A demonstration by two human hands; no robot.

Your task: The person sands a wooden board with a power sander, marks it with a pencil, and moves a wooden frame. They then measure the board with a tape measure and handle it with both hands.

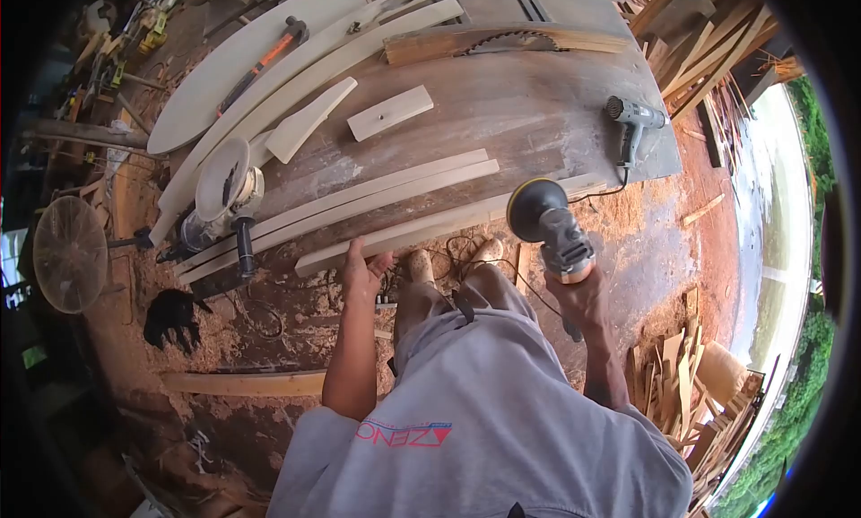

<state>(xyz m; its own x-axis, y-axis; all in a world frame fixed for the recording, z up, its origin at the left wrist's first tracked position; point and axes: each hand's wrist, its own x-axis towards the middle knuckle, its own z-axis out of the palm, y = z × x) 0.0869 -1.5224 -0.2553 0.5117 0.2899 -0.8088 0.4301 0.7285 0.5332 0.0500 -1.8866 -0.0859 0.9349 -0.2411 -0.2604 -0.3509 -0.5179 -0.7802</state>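
Observation:
In my right hand (578, 296), raised at the right over the floor, is a power sander (565, 240). Its round black and yellow pad (531, 208) faces up and to the left, apart from the wood. My left hand (364, 271) is at the near edge of a long pale wooden strip (430, 222), close to its left end, with the fingers against it. Two thinner strips (359, 204) lie side by side just beyond. To their left rests a second power tool with a white disc (222, 179) and a black side handle (244, 247).
On the table (538, 114) are a heat gun (635, 123), a short block (390, 113), a hammer (265, 59), curved boards (332, 74) and a saw blade (509, 43). A pedestal fan (70, 253) stands left. A black glove (173, 319) and scrap wood (682, 374) lie on the sawdust-covered floor.

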